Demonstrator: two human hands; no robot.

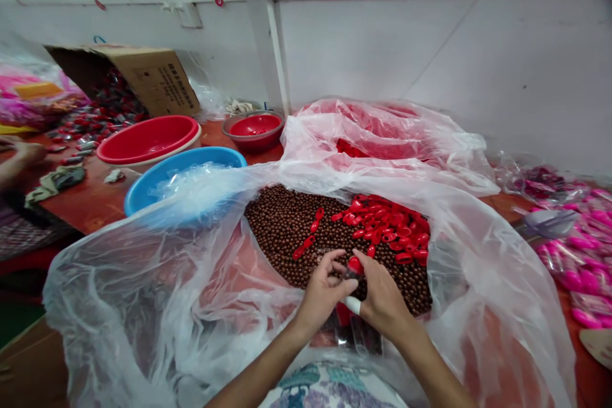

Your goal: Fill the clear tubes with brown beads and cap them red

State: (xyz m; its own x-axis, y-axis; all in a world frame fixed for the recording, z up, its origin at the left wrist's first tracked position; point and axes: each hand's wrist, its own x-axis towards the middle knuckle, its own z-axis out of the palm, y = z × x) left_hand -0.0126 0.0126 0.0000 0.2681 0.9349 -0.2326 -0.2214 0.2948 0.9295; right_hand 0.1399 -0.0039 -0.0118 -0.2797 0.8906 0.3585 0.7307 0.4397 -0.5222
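Observation:
My left hand [324,293] and my right hand [384,296] meet over an open plastic bag of brown chocolate-like balls [282,220]. Between their fingers is a small clear container with a red cap [354,266], its dark contents partly hidden. Both hands are closed around it, the left from the side and the right at the cap. A white wrap [352,305] covers my right thumb. Red plastic caps [389,226] lie heaped on the balls just beyond my right hand, and a few red pieces [304,246] lie farther left. More clear containers [358,333] are below my hands.
A blue basin [143,190] of clear plastic pieces and a red basin [148,140] stand left. Behind them, a tipped cardboard box [160,86] spills red-capped items. A translucent bag [449,153] holds red pieces. Pink packets [583,255] lie right. Another person's hand [21,162] is far left.

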